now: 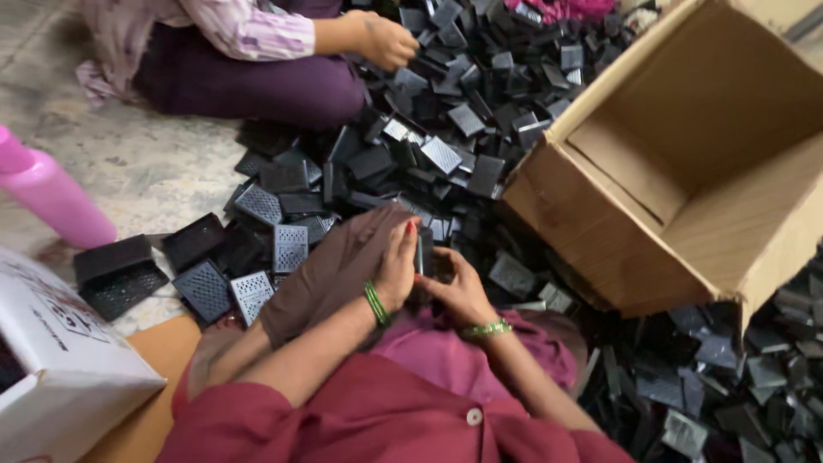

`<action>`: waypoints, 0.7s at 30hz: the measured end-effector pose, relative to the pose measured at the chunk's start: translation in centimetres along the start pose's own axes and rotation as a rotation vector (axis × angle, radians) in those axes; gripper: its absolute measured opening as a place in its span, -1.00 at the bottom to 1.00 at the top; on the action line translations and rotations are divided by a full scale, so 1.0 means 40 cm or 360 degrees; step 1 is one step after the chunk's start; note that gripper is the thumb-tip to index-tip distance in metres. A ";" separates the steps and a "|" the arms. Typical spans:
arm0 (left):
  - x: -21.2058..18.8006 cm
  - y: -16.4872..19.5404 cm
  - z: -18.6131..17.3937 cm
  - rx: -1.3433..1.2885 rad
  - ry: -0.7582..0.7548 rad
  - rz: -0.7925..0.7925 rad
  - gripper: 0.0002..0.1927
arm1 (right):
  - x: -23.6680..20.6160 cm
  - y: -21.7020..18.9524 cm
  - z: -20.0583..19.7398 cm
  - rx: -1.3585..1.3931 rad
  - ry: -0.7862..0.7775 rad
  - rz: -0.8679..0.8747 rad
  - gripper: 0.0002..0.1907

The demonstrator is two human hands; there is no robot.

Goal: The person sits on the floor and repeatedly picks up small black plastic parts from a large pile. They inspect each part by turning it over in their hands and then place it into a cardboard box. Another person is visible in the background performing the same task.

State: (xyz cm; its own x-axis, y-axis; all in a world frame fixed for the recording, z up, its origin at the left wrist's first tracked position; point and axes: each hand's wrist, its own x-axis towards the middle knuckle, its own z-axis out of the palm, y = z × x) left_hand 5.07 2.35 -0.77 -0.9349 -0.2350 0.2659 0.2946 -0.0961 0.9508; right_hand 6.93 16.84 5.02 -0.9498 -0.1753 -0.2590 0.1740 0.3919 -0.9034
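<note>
I'm in a dark red top with rolled-up sleeves and one pale round button (471,417) low at the front, over pink cloth across my lap. My left hand (397,264) has green bangles at the wrist and red-painted nails; my right hand (461,290) wears lighter green, beaded bangles

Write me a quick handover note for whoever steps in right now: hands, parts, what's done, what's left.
Left hand and right hand together grip one small black plastic part above the lap. A big pile of black plastic parts covers the floor ahead; perforated black trays lie at its left edge. The cardboard box on the right lies tipped, open, and looks empty. A co-worker's hand reaches into the pile. Most of the pile is unsorted.
</note>
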 end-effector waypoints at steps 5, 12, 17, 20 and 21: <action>-0.011 -0.024 0.034 0.0022 0.0103 0.0116 -0.45 | -0.019 0.012 -0.019 0.0189 -0.0128 -0.0425 -0.33; -0.008 -0.050 0.055 -0.0050 0.0078 0.0101 -0.43 | -0.019 0.048 -0.038 0.0164 -0.0126 -0.0347 -0.27; -0.007 -0.068 0.066 0.0019 0.0076 0.0112 -0.42 | -0.017 0.079 -0.043 -0.0127 0.0097 -0.0382 -0.25; 0.000 -0.077 0.077 -0.0033 0.0069 0.0052 -0.43 | -0.013 0.095 -0.043 -0.0065 0.0139 -0.0392 -0.25; 0.001 -0.078 0.080 -0.0074 0.0057 0.0042 -0.43 | -0.013 0.099 -0.043 0.0025 0.0118 -0.0389 -0.25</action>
State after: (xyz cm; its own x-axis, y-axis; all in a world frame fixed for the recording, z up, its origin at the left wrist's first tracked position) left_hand 3.47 5.73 -3.19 -0.9192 -0.2722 0.2844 0.3289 -0.1339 0.9348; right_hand 7.67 20.03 2.18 -0.9805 -0.1962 -0.0068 -0.0599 0.3317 -0.9415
